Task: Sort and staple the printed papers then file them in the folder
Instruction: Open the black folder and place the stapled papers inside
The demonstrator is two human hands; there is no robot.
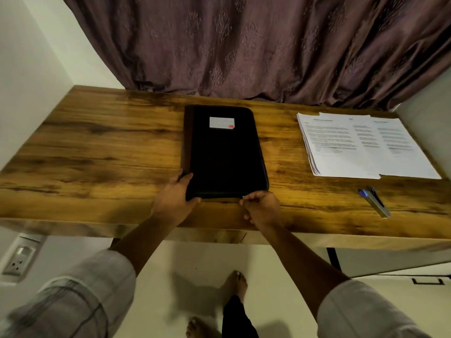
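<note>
- Seen at a wooden worktop [97, 147]: both hands at the near short edge of a closed black zip folder [224, 152], laid flat, long axis running straight away from them, white label [221, 123] at the far end.
- Grips the near-left corner with the left hand [174, 196], thumb on top of the cover, fingers wrapped round the edge.
- Pinches at the near edge, close to the near-right corner, with the right hand [262, 207], fingers curled tight; probably on the zip pull, though too small to tell for certain.
- Leaves the printed papers [361, 145] well apart, to the right of the right hand and further off, fanned in loose overlapping stacks, long sides likewise pointing away.
- Shows what looks like a slim grey-and-blue stapler [374, 202] right of the right hand, nearer than the papers, lying at an angle, untouched.
- Puts the right hand closer to both papers and stapler, by this reading.
- Points to opening the folder as the step in hand: likely a pull of the zip round the near-right corner and up the right long side, with the left hand pinning the opposite corner.
- No sorting, stapling or filing done, as things lie.
</note>
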